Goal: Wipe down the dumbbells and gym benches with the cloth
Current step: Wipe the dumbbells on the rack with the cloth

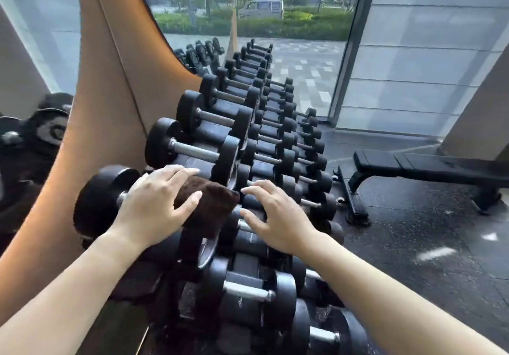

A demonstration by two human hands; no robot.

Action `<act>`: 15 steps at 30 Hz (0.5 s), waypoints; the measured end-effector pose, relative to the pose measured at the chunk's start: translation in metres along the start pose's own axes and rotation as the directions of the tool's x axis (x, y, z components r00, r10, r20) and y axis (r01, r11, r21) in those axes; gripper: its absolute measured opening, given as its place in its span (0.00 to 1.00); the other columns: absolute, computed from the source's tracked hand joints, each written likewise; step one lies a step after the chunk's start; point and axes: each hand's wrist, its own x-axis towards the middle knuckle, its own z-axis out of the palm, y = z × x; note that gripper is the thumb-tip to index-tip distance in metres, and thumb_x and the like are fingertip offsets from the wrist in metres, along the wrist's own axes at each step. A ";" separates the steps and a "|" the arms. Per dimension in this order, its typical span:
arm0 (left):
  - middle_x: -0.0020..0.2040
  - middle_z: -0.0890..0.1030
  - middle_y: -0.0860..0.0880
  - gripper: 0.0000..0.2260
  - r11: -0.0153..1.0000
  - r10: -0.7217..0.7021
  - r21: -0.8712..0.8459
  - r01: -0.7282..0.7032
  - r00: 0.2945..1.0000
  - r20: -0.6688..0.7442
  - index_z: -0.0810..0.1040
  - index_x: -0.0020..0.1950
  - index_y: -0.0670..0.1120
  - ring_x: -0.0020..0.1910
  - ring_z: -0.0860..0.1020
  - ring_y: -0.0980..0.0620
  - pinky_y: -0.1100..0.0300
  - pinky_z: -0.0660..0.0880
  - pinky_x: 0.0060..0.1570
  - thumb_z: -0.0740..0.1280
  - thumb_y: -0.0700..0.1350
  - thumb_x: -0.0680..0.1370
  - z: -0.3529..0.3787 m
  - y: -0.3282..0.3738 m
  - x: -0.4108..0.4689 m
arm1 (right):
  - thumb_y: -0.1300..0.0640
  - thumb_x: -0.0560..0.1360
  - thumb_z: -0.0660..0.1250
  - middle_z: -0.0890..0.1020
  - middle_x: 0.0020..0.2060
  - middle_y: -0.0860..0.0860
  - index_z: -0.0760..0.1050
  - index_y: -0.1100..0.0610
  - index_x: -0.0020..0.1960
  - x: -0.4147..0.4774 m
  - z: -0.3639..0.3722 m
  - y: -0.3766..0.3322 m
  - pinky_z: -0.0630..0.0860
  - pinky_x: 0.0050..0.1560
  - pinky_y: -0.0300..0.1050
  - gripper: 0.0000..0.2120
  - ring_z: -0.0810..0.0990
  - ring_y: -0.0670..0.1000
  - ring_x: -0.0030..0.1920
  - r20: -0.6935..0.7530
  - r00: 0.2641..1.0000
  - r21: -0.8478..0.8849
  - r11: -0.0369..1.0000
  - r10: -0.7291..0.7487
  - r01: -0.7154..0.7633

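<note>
A long tiered rack of black dumbbells (209,123) runs away from me toward the window. My left hand (154,203) grips a dark brown cloth (212,203) wrapped over the handle of the nearest top-row dumbbell (102,197), thumb and fingers curled round it. My right hand (275,216) hovers just right of the cloth with fingers spread and relaxed, holding nothing, above the lower-row dumbbells. A black gym bench (429,167) stands on the floor to the right.
An orange padded wall panel (110,84) rises close on the left of the rack, with a mirror beyond it. Glass windows (275,23) close the far end. Dark speckled rubber floor (413,244) lies between rack and bench.
</note>
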 end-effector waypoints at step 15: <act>0.61 0.77 0.50 0.26 0.991 -0.114 -0.080 0.109 0.992 -0.055 0.74 0.64 0.50 0.64 0.72 0.50 0.51 0.69 0.62 0.53 0.61 0.73 0.000 -0.077 -0.012 | 0.28 0.68 0.51 0.68 0.69 0.48 0.65 0.47 0.72 0.062 0.058 -0.061 0.70 0.63 0.57 0.38 0.67 0.52 0.68 -0.024 0.999 -0.152 0.988 -0.031 0.027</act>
